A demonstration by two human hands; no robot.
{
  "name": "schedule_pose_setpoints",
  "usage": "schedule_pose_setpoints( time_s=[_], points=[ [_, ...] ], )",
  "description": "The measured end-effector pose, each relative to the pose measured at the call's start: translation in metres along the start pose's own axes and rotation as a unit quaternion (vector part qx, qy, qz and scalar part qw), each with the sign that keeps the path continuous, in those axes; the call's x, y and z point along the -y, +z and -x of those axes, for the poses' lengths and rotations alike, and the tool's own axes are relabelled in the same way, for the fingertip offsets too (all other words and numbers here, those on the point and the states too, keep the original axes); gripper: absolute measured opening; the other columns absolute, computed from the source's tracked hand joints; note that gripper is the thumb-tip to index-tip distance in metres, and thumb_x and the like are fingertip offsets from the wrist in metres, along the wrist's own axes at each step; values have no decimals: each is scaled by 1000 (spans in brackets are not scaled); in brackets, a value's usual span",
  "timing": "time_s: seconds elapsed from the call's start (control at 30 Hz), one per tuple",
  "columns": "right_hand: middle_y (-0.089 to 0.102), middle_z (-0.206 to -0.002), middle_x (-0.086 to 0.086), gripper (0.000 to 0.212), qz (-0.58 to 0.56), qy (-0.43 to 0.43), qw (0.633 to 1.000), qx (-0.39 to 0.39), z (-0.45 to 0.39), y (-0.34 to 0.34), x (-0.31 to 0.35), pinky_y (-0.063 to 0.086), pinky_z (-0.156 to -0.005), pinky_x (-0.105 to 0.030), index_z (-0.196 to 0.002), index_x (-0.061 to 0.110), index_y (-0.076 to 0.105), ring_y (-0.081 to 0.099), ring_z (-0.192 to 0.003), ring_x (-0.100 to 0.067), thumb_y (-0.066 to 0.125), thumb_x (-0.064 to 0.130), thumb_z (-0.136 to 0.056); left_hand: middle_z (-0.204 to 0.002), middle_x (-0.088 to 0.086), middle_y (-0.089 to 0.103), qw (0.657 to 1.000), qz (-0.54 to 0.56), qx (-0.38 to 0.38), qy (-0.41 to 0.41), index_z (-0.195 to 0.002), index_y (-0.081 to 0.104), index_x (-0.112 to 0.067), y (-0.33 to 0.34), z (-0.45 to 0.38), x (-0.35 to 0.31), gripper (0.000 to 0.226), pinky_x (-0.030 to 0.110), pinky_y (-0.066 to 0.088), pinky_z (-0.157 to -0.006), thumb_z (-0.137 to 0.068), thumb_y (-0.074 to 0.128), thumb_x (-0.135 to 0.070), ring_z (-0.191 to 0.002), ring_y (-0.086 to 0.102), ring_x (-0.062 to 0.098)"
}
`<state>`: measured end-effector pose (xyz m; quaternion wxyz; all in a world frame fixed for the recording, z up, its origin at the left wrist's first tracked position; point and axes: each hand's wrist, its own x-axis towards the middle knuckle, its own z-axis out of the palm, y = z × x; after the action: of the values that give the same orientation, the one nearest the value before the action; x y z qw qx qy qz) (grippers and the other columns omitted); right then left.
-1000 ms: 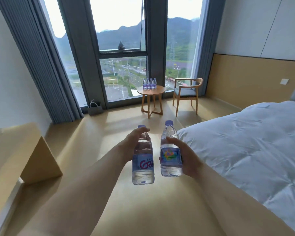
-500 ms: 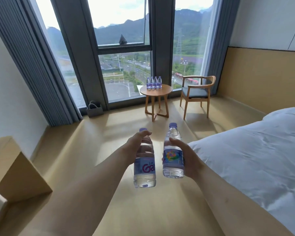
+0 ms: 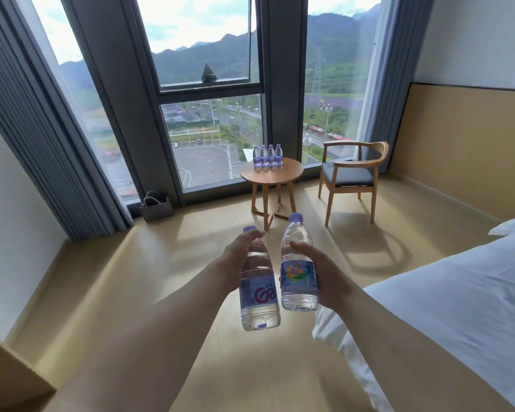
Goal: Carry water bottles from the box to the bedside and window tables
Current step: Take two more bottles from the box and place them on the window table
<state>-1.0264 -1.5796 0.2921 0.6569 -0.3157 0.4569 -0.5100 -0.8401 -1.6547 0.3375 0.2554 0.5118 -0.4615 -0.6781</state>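
Head view: Two clear plastic water bottles with purple caps and purple labels are held out in front of the body, upright and just beside each other, above the tan floor (image 3: 161, 278). The left bottle (image 3: 257, 289) is gripped around its upper body by the left hand (image 3: 240, 257), fingers curled round it. The right bottle (image 3: 298, 270) is gripped at its label by the right hand (image 3: 324, 272), thumb laid across the front. Four more purple-capped bottles (image 3: 267, 156) are seen in a row at the far edge of the small round wooden window table (image 3: 275, 173). A wooden armchair with a grey seat (image 3: 351, 176) stands to the right of that table. A white-covered bed (image 3: 446, 307) occupies the right side.
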Motion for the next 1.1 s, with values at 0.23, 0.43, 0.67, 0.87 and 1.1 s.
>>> schedule_pose_setpoints(
  time_s=[0.23, 0.43, 0.67, 0.87, 1.1],
  points=[
    [74, -114, -16, 56, 2, -17, 999, -28, -140, -40, 50, 60, -90, -49, -131, 19, 58, 73, -104, -34, 73, 48, -86, -96, 11, 80, 999, -12, 35, 25, -112, 66, -10, -16, -156, -64, 50, 31, 60, -63, -87, 66, -54, -81, 79, 27],
    [72, -120, -19, 70, 23, -18, 998, -60, -271, -58, 112, 60, -88, -49, -133, 20, 54, 71, -109, -39, 80, 51, -76, -105, 15, 78, 998, -20, 40, 34, -121, 66, -6, -34, -287, -141, 62, 45, 58, -95, -84, 69, -56, -96, 76, 33],
    [76, -110, -16, 82, 9, -8, 997, -81, -401, -96, 160, 61, -80, -47, -131, 20, 56, 74, -101, -37, 88, 54, -64, -102, 15, 79, 999, -9, 45, 24, -119, 67, -8, -40, -422, -209, 65, 43, 60, -90, -79, 72, -59, -91, 77, 32],
    [73, -118, -22, 85, -2, 17, 997, -76, -522, -152, 195, 62, -76, -46, -131, 16, 60, 74, -99, -39, 94, 48, -60, -84, 10, 75, 999, 16, 44, 20, -108, 66, -7, -35, -546, -238, 58, 38, 56, -74, -78, 74, -56, -73, 72, 26],
    [74, -109, -20, 75, -41, 44, 997, -53, -666, -220, 263, 62, -73, -44, -133, 11, 59, 75, -91, -36, 89, 40, -71, -89, 12, 75, 1000, -3, 10, 13, -97, 68, -11, -19, -689, -310, 49, 30, 60, -60, -80, 74, -56, -67, 74, 25]
  ],
)
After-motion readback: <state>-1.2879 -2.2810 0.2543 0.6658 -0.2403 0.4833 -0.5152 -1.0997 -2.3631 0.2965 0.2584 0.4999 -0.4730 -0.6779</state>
